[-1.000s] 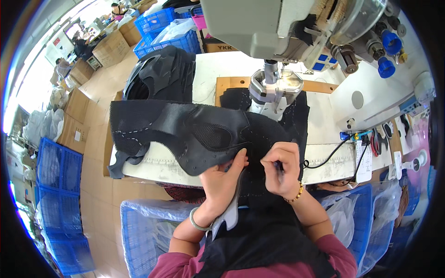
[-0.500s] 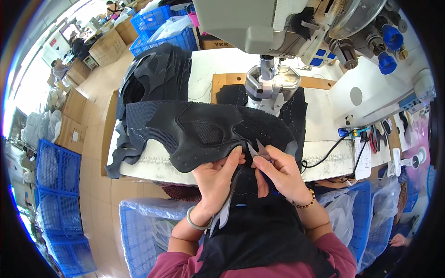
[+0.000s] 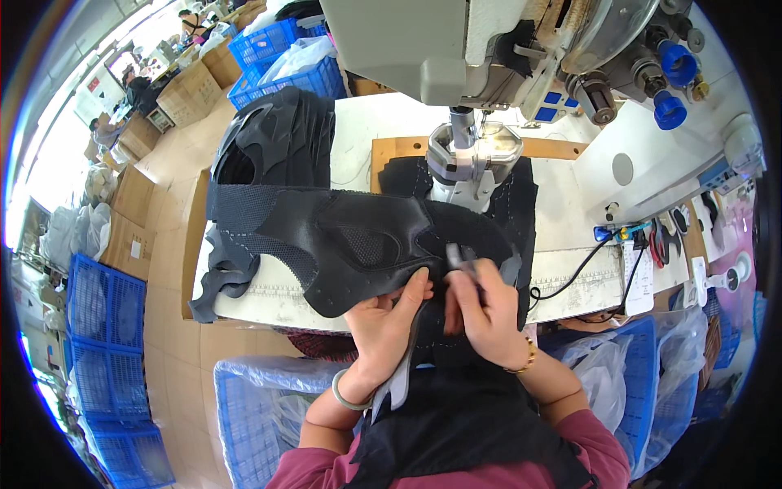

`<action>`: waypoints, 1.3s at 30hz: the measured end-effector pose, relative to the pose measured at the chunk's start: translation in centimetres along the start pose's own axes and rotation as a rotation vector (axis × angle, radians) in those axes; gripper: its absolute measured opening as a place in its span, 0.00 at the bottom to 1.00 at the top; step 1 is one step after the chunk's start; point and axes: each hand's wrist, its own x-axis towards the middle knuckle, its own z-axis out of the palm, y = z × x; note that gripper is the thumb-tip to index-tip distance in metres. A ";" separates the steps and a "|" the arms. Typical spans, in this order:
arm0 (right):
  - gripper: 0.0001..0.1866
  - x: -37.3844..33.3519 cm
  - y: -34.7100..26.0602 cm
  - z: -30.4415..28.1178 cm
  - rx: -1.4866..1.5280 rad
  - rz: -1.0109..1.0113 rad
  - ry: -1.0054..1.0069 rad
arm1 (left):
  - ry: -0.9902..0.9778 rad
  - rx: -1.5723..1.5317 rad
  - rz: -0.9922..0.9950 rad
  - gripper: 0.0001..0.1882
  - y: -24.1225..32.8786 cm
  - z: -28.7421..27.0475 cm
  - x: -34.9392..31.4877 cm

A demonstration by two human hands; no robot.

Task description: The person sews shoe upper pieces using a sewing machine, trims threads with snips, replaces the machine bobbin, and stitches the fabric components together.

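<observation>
My left hand pinches the lower edge of a black shoe upper, made of leather and mesh, between thumb and fingers. The upper lies spread out in front of me, its left part over the stacked pieces. Close beside, my right hand is closed round small thread snips, whose metal blades point up at the upper's edge and are blurred by motion. Below my left hand hangs a grey strip. The lower part of the snips is hidden in my palm.
A sewing machine stands beyond the upper on a white table. Black cut pieces are piled at the left. Plastic-lined blue crates flank me below the table edge. Scissors hang at the right.
My right hand has turned slightly and lowered a little, and the snips' blades, sharp before, are now smeared. My left hand keeps its pinch. The whole view has shifted slightly.
</observation>
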 end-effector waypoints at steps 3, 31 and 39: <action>0.06 0.3 2.7 -1.0 -0.403 -0.693 0.236 | 0.000 -0.010 0.019 0.08 0.0 -0.1 0.1; 0.14 1.2 -0.7 -2.9 -0.488 -0.361 -0.048 | -0.006 0.007 -0.026 0.05 0.9 -0.1 0.6; 0.21 1.3 -0.4 -3.7 -0.826 -0.482 0.103 | -0.074 -0.076 -0.013 0.05 1.0 -1.0 1.1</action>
